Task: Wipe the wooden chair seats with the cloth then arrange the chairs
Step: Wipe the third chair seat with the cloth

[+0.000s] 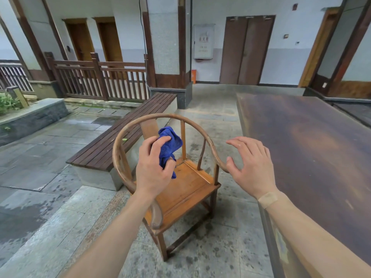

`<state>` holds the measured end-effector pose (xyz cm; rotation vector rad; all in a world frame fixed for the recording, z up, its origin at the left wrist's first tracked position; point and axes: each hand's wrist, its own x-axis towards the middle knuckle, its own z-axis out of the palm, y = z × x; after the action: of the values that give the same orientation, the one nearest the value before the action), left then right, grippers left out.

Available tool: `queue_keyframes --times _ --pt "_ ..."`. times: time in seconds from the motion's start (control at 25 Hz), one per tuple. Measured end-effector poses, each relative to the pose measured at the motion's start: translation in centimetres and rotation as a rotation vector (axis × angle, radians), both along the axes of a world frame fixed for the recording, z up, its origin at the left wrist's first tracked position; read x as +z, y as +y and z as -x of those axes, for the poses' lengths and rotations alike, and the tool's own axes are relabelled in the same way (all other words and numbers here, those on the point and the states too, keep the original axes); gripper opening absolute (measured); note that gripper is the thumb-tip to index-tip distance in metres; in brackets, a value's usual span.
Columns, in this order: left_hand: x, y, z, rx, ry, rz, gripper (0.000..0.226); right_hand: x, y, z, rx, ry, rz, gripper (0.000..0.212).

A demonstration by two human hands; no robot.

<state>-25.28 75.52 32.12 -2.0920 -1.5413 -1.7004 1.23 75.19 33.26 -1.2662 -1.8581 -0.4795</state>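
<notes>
A wooden round-back chair (186, 189) stands on the stone floor in front of me, its orange-brown seat facing me and turned a little to the right. My left hand (154, 169) hovers over the seat's back left part and grips a bunched blue cloth (170, 146). My right hand (251, 167) is held open with spread fingers just right of the chair's right armrest end (220, 163); whether it touches the armrest is unclear.
A large dark wooden table (313, 141) fills the right side, its near edge close to my right arm. A slatted wooden bench (124, 137) on a stone base runs behind the chair to the left. A wooden railing (100, 79) and pillars stand farther back.
</notes>
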Motion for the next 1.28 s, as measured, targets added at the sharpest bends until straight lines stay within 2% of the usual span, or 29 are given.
queue_keyframes --times 0.44,0.72,1.04,1.28 --pt "-2.7 17.1 0.2 0.102 -0.007 0.075 0.049 -2.7 20.2 0.7 0.106 0.022 0.074 0.039" --pt "-3.4 26.8 -2.8 0.28 -0.01 0.133 0.051 -3.5 34.0 -0.5 0.308 0.027 0.128 0.041" --pt "-5.1 30.7 -0.8 0.517 -0.019 0.224 0.049 -6.8 43.9 3.9 0.498 0.061 0.234 0.04" --pt "-8.0 33.8 4.3 0.576 -0.071 0.268 0.051 -9.8 48.3 10.7 0.571 0.049 0.3 0.04"
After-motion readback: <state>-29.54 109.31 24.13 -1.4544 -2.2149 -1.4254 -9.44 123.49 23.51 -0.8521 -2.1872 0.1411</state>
